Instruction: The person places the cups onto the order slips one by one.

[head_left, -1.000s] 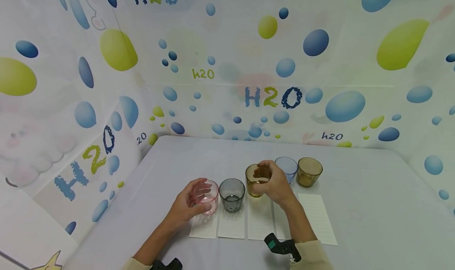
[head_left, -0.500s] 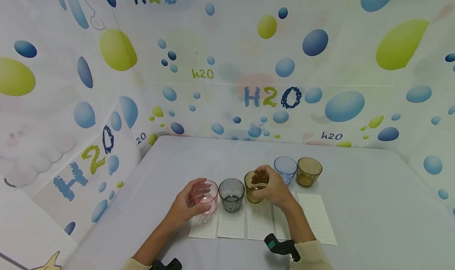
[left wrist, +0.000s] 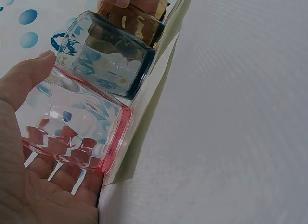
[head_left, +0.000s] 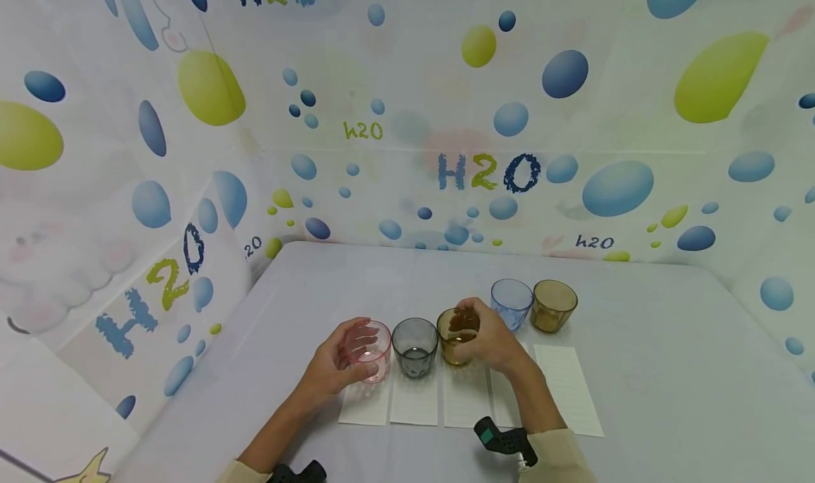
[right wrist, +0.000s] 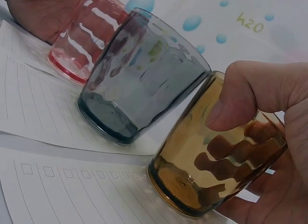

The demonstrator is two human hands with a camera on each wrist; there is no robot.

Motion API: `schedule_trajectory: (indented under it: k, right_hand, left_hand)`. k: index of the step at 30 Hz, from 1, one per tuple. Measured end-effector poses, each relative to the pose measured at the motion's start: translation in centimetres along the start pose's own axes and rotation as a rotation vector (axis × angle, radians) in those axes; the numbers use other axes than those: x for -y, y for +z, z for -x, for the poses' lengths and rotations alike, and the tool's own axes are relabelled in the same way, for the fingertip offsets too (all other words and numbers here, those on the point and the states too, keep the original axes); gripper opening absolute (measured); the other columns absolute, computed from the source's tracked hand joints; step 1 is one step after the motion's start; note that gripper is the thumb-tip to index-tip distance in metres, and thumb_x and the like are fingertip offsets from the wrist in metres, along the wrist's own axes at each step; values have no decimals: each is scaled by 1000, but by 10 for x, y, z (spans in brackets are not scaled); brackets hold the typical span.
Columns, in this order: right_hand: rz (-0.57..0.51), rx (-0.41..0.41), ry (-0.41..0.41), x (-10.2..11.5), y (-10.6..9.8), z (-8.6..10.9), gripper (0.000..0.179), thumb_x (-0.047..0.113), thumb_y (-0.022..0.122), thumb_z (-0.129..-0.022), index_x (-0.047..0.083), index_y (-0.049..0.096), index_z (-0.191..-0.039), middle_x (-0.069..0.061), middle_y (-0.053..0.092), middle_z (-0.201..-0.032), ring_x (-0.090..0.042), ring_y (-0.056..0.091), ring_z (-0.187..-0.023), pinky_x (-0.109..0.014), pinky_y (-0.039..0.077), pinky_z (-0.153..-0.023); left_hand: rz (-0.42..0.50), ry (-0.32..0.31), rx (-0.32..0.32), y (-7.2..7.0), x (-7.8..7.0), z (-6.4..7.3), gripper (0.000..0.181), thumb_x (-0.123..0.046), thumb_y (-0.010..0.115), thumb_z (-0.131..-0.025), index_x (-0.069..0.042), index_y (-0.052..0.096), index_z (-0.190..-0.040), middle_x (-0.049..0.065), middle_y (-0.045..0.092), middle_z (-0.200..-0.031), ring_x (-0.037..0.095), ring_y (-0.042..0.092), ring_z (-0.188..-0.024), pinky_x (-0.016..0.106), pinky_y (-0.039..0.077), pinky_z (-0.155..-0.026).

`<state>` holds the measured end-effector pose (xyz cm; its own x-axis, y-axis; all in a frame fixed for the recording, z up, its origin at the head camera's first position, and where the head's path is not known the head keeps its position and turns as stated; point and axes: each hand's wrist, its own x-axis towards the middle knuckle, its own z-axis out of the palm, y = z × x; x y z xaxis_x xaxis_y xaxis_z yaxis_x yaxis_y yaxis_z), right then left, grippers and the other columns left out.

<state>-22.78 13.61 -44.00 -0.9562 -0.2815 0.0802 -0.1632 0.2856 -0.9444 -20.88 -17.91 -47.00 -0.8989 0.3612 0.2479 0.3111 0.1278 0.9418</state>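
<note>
Head view, pink glass [head_left: 380,353]: on a paper strip [head_left: 365,410] at the row's left end, the left hand [head_left: 334,364] cupped round it, partly open.
Head view, grey glass [head_left: 415,345]: upright between the pink glass and near amber glass [head_left: 448,332].
Head view, right hand [head_left: 499,340]: grips the near amber glass.
Head view, blue glass [head_left: 511,305]: farther back on the counter [head_left: 675,370], beside the far amber glass [head_left: 555,306].
Left wrist view, left hand: thumb and fingers on opposite sides of the pink glass.
Right wrist view, near amber glass: rim against or just beside the grey glass.
</note>
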Motion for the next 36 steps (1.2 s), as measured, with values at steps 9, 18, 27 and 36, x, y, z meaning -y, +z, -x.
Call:
schedule_trajectory:
  k: [9,18,27,36]
  right_hand:
    - [7,27,13,-3,-3,-2,70,-1,69,-65,2,49,-132,-17,63,-120,-30,60,-109,-35,50,-90]
    - [11,62,7,-5,-6,-1,70,1,70,-63,1,48,-131,-19,62,-122,-31,59,-112,-42,51,-95]
    - [29,108,22,-2,-11,2,73,0,74,-61,2,47,-129,-15,60,-121,-29,58,-110,-42,50,-96]
    - [23,170,38,5,-15,7,77,-1,76,-60,0,45,-131,-18,57,-124,-32,56,-111,-38,51,-90]
  left_hand:
    - [-6,14,4,1,-1,-1,75,-7,78,-85,-6,40,-150,19,57,-142,39,54,-132,23,49,-103]
    - [-8,8,0,1,0,-1,74,-7,78,-85,-9,42,-149,20,56,-142,39,54,-132,24,48,-104]
    - [-5,13,4,1,-1,0,74,-7,77,-86,-7,40,-150,21,56,-143,40,54,-132,26,48,-105]
    - [7,15,8,0,-2,0,74,-6,78,-85,-8,41,-150,22,55,-143,42,53,-133,27,49,-105]
